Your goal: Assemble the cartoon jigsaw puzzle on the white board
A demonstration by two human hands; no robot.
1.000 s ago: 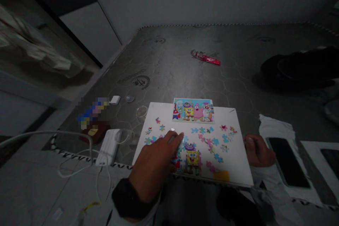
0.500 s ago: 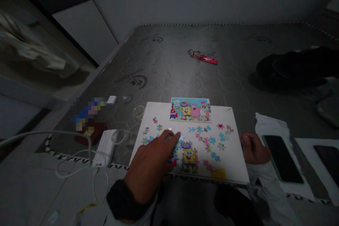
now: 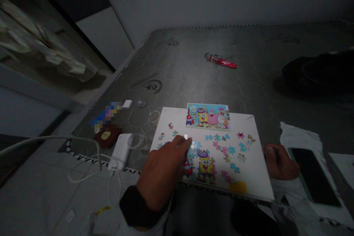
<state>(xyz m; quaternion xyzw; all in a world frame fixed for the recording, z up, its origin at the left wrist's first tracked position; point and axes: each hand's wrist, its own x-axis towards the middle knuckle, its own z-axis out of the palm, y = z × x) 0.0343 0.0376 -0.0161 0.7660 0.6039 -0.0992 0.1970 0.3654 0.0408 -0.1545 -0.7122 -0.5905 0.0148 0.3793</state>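
Observation:
My left hand [image 3: 166, 164], a dark band at its wrist, lies over the left part of a white board [image 3: 256, 169]. Its index finger stretches to the top left corner of a partly joined jigsaw puzzle [image 3: 206, 166], which shows a yellow cartoon figure in a purple hat. The fingers are apart; what lies under the palm is hidden. Loose puzzle pieces [image 3: 224, 150] are scattered right of the joined part, and a few lie left of it. At the board's right edge my right hand [image 3: 282, 162] is closed, thumb uppermost; its grip is hidden. A picture card [image 3: 208, 117] overlaps the board's far edge.
A phone [image 3: 313, 175] lies on white paper at right. On the left are a white power strip [image 3: 121, 151] with cables, a brown box [image 3: 107, 136] and clear round lids [image 3: 136, 141]. A red packet [image 3: 221, 61] lies farther back on the grey mat [image 3: 179, 77]. An orange piece [image 3: 238, 187] sits at the board's near edge.
The whole view has shifted, so the board and both hands appear farther right. My left index finger stays at the puzzle's corner, and my right hand stays closed beside the board.

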